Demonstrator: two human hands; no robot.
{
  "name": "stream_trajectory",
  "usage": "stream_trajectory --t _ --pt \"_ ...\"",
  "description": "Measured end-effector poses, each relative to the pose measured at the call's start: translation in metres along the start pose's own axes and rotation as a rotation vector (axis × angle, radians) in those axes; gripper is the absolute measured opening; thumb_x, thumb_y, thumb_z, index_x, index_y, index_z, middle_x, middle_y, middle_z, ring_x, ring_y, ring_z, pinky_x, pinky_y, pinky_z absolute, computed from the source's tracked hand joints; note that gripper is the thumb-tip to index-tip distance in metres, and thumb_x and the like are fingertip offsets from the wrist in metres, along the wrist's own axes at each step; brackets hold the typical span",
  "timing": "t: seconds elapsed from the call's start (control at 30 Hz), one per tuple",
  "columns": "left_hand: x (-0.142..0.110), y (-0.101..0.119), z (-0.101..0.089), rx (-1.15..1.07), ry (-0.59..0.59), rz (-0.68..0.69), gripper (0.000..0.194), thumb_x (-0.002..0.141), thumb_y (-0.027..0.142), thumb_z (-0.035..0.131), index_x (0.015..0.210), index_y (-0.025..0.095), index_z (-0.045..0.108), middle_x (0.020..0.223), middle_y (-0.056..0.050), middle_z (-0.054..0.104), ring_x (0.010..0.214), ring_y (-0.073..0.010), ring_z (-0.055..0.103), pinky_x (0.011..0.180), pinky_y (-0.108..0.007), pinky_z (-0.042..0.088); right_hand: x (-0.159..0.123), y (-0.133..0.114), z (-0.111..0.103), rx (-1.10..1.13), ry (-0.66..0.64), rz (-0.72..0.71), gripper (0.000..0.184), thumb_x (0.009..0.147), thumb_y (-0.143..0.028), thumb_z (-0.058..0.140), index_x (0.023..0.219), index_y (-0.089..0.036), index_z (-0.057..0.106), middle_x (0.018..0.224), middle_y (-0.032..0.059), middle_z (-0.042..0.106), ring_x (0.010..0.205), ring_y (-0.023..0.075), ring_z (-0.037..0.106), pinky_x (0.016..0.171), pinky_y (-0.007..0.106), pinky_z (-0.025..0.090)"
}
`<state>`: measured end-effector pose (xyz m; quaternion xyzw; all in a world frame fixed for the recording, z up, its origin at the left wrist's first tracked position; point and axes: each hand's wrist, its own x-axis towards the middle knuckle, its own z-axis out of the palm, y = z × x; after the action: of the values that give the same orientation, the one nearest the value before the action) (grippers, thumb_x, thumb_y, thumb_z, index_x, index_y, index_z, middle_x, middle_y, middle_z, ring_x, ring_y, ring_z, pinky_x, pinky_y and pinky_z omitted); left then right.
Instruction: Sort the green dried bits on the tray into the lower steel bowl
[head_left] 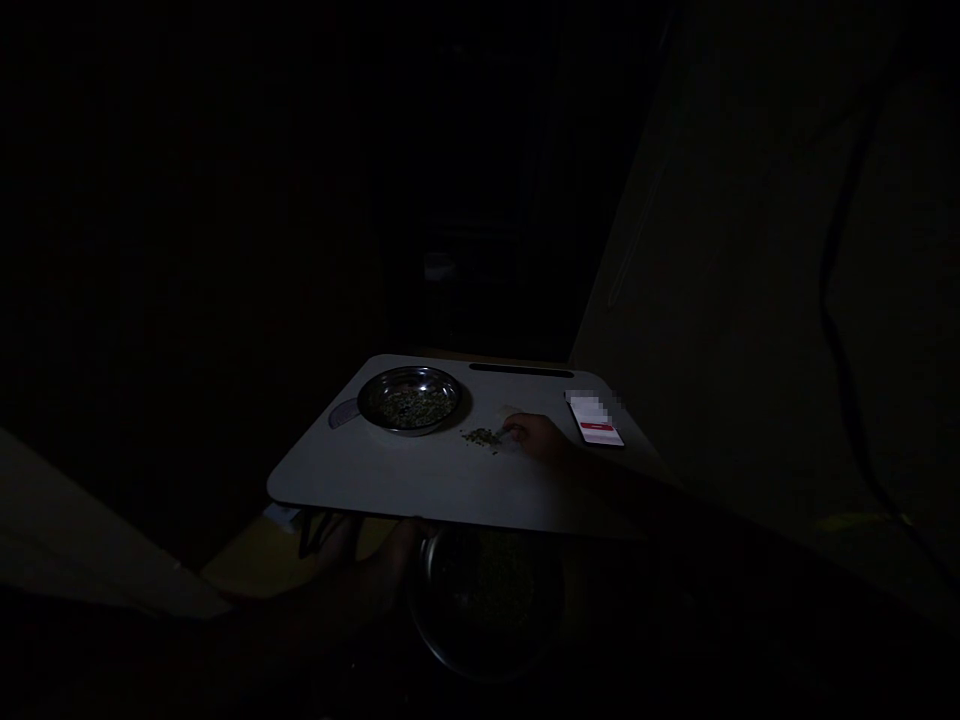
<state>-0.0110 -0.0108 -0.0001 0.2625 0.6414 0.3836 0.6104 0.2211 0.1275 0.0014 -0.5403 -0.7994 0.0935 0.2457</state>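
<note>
The scene is very dark. My right hand [538, 437] rests on a small white lap table [420, 480], fingertips pinched together at a little pile of green-brown grains [481, 437]. A steel plate [409, 399] with more grains stands on the table to the left. My left hand [379, 575] is below the table's near edge, curled round the rim of a large steel bowl [486, 600] that holds grains. What the right fingers hold is too small to see.
A phone [596, 420] with a lit screen lies at the table's right end. A dark slot [521, 370] runs along the table's far edge. A pale wall or panel [750, 300] rises on the right. A yellowish surface [255, 560] shows under the table at the left.
</note>
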Motion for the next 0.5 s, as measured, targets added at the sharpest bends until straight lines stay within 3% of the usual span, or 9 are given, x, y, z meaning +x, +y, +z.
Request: stream_trajectory --t 0.17,0.5 --pt "0.008 0.004 0.007 0.007 -0.056 -0.036 0.018 0.057 0.033 0.047 0.059 0.017 0.053 0.043 -0.005 0.053 0.043 -0.0212 0.048 0.043 -0.033 0.036 -0.003 0.005 0.0 0.033 -0.036 -0.027 0.027 0.068 -0.013 0.041 0.089 -0.018 0.057 0.088 0.0026 0.06 0.08 0.0136 0.053 0.072 0.026 0.039" --pt "-0.012 0.005 0.0 0.005 -0.043 0.012 0.023 0.057 0.04 0.049 0.06 0.018 0.054 0.05 -0.004 0.058 0.049 -0.0209 0.051 0.044 -0.031 0.037 -0.009 -0.013 0.003 0.097 -0.069 -0.039 0.026 0.068 -0.015 0.042 0.09 -0.017 0.057 0.089 0.0027 0.06 0.081 0.0133 0.053 0.073 0.026 0.039"
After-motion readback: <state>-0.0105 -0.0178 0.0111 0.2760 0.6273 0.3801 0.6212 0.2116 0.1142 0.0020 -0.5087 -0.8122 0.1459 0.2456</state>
